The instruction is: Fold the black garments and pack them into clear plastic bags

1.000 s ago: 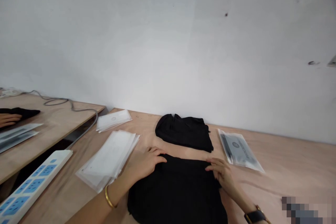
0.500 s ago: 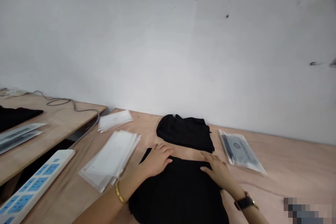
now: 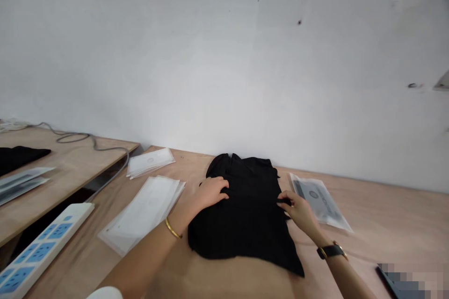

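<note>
A black cloth garment (image 3: 242, 233) lies on the wooden table in front of me, its near edge uneven and a pointed corner reaching toward the lower right. My left hand (image 3: 212, 191) has its fingers curled on the far left part of this cloth. At the far right edge, my right hand (image 3: 294, 208) pinches the fabric between thumb and fingers. Just beyond lies a second black garment (image 3: 245, 175), folded and close to the wall. The two dark cloths meet or overlap, and the border between them is hard to make out.
Frosted plastic bags (image 3: 145, 210) are stacked on the left, with a smaller pile (image 3: 150, 161) behind. A filled, printed bag (image 3: 321, 201) lies on the right. A power strip (image 3: 45, 247) sits at lower left, and a grey cable (image 3: 112, 149) crosses to another table (image 3: 70, 163).
Both hands have moved the near garment away from me, up to the folded one behind. Its near edge now shows. My right hand has gone from lying flat to pinching the cloth.
</note>
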A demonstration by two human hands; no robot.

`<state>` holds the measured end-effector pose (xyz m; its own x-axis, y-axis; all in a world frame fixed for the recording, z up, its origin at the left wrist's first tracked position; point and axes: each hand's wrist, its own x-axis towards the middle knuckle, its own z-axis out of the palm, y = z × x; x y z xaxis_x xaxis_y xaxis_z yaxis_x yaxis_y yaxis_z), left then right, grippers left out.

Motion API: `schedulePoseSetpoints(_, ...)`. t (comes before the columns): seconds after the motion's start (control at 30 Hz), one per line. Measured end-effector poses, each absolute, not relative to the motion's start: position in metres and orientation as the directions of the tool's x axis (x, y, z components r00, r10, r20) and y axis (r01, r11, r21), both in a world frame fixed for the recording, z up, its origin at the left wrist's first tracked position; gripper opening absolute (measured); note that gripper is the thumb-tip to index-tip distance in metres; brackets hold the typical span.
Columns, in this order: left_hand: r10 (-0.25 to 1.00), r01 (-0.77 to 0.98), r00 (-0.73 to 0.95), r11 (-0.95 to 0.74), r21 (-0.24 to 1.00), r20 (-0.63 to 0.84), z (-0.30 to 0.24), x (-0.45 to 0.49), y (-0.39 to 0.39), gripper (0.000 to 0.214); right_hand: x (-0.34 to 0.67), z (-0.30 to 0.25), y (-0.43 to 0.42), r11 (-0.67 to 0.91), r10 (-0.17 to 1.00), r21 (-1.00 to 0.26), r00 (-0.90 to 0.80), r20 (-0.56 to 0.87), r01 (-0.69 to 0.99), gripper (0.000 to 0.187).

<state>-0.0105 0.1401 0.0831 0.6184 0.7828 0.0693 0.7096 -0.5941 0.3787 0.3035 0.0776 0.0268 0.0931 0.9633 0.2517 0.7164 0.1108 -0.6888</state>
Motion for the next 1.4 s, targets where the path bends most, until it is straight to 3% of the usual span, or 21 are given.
schedulePoseSetpoints(0.2,0.704,0.677,0.701,-0.707,0.202,0.114,0.076,-0.024,0.079,0.016,0.299,0.02,0.033,0.26,0.938,-0.603,-0.05,0.343,0.755,0.009)
schedulePoseSetpoints(0.3,0.703,0.686,0.711,-0.698,0.204,0.017,0.055,-0.035,0.046,0.024,0.297,0.01,0.0,0.281,0.957,-0.544,-0.186,0.223,0.791,0.016)
schedulePoseSetpoints(0.37,0.673,0.66,0.739,-0.708,0.253,-0.045,0.049,-0.043,0.033,0.036,0.3,0.005,-0.011,0.244,0.97,-0.596,-0.2,0.14,0.766,0.014)
schedulePoseSetpoints(0.47,0.689,0.642,0.725,-0.683,0.348,0.015,0.054,-0.053,0.035,0.036,0.307,0.0,-0.001,0.111,0.987,-0.721,0.009,0.16,0.684,0.026)
schedulePoseSetpoints(0.57,0.825,0.731,0.546,-0.554,0.398,0.147,0.056,-0.06,0.059,0.028,0.309,-0.008,0.026,-0.003,0.955,-0.743,0.222,0.195,0.669,0.039)
schedulePoseSetpoints(0.7,0.924,0.798,0.38,-0.35,0.491,0.041,0.035,-0.072,0.087,0.026,0.3,-0.016,0.049,0.034,0.963,-0.73,0.174,0.208,0.683,0.024)
schedulePoseSetpoints(0.9,0.953,0.678,0.298,-0.173,0.714,-0.053,0.009,-0.085,0.085,0.018,0.315,-0.002,0.07,0.002,0.92,-0.708,0.275,0.277,0.707,0.02)
schedulePoseSetpoints(1.07,0.964,0.707,0.257,-0.137,0.693,-0.072,0.017,-0.077,0.068,0.017,0.304,0.014,0.083,-0.042,0.862,-0.634,0.348,0.368,0.773,0.03)
schedulePoseSetpoints(1.13,0.964,0.69,0.256,-0.129,0.712,-0.073,0.022,-0.072,0.062,0.017,0.273,0.017,0.071,0.051,0.842,-0.583,0.279,0.462,0.811,0.038)
schedulePoseSetpoints(1.2,0.961,0.65,0.267,-0.123,0.75,-0.074,0.023,-0.071,0.058,0.015,0.234,0.012,0.049,0.239,0.834,-0.505,0.09,0.544,0.829,0.043)
schedulePoseSetpoints(1.33,0.934,0.599,0.34,-0.126,0.791,-0.109,0.017,-0.079,0.057,0.012,0.169,-0.01,-0.001,0.459,0.887,-0.44,-0.366,0.282,0.772,0.07)
schedulePoseSetpoints(1.4,0.931,0.589,0.356,-0.155,0.793,-0.082,0.017,-0.084,0.06,0.016,0.154,-0.02,-0.014,0.5,0.866,-0.421,-0.454,0.211,0.757,0.086)
